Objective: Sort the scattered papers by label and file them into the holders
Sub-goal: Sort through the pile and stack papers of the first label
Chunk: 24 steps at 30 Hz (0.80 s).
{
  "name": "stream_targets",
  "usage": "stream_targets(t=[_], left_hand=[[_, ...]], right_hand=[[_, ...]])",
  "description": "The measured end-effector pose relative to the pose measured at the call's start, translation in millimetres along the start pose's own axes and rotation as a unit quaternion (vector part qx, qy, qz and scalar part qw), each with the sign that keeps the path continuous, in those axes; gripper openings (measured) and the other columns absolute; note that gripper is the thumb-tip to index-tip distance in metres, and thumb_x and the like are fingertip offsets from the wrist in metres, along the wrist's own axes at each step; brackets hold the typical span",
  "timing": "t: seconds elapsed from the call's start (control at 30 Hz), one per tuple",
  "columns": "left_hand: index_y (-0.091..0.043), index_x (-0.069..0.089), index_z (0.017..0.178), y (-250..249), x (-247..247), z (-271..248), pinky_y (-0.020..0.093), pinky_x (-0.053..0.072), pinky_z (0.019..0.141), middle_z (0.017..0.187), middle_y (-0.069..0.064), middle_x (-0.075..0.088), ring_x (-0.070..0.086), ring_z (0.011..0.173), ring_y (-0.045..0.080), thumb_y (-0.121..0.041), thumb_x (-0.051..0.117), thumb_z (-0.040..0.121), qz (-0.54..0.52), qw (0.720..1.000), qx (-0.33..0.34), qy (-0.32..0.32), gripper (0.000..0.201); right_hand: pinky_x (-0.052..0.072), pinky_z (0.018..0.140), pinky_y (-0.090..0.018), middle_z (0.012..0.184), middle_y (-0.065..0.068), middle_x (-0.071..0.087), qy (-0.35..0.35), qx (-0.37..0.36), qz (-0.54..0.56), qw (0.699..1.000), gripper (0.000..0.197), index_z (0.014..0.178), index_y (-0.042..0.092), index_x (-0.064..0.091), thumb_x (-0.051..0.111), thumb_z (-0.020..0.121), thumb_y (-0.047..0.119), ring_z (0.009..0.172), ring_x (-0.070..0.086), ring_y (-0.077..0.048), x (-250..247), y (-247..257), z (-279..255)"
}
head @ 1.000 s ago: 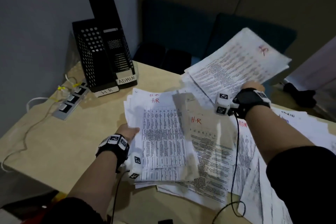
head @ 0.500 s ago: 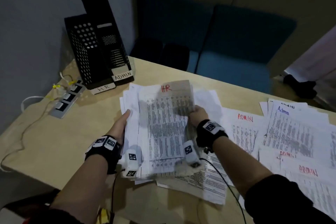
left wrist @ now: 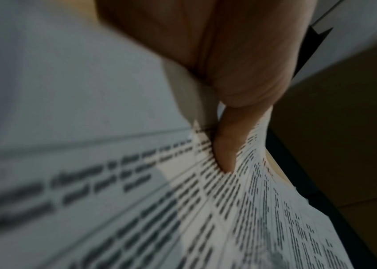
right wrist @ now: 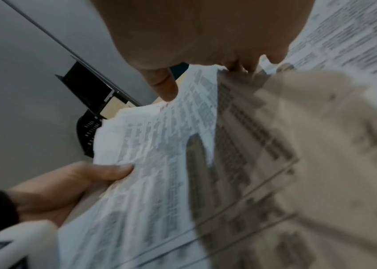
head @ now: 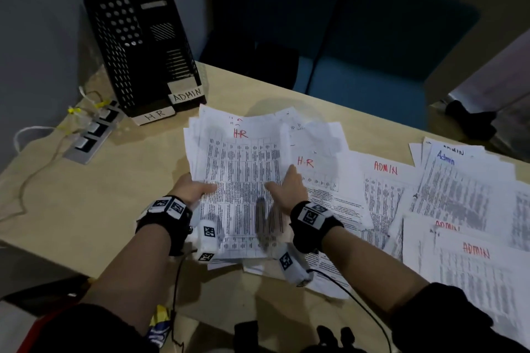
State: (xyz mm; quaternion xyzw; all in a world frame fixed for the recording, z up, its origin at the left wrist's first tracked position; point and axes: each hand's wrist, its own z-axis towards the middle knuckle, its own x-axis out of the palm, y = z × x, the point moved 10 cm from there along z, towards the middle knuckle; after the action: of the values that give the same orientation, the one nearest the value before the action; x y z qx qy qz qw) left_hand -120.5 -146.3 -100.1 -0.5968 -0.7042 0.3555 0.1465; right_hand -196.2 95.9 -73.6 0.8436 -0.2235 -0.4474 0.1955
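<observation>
A person's left hand (head: 192, 190) pinches the left edge of a loose stack of HR papers (head: 243, 180), thumb on top and fingers beneath, while the right hand (head: 289, 189) rests spread and flat at the stack's right edge, thumb on the top sheet and holding nothing. The stack sits on a wooden table (head: 114, 186), its sheets fanned and out of line, over another sheet marked HR (head: 318, 178). Just beyond its far edge stand two black holders, the nearer labelled HR (head: 120, 46), the farther ADMIN (head: 172, 46). To the right, well apart from the holders, lie the ADMIN papers (head: 459, 195), overlapping one another.

The likely trouble: with only one edge pinched, lower sheets may slide out as the stack is lifted. Uneven edges could catch on the holder's rim and crumple. The sheet underneath may be left behind, or an ADMIN page swept up with the HR lot.
</observation>
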Motion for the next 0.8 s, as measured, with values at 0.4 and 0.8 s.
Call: stream_targets(t=[0.4,0.8], left_hand=[[0.001,0.063,0.117,0,-83,-22,0.046,0.048,0.097,0.102,0.018,0.07,0.066,0.102,0.035,0.005,0.069,0.08,-0.077,0.993,0.046,-0.077,0.038],[0.002,0.06,0.125,-5,-99,-34,0.051,0.045,0.099,0.106,0.016,0.07,0.065,0.103,0.034,0.004,0.066,0.083,-0.067,0.994,0.056,-0.073,0.042]], right_hand=[[0.031,0.104,-0.055,0.123,-0.003,0.043,0.05,0.018,-0.293,0.955,0.094,0.122,0.02,0.036,0.085,0.051,0.054,0.122,0.04,-0.029,-52,-52,2],[0.049,0.081,-0.028,0.102,-0.016,0.065,0.051,0.131,-0.144,0.98,0.026,0.11,-0.002,0.064,0.051,0.091,0.009,0.094,0.063,-0.028,-77,-77,-9]])
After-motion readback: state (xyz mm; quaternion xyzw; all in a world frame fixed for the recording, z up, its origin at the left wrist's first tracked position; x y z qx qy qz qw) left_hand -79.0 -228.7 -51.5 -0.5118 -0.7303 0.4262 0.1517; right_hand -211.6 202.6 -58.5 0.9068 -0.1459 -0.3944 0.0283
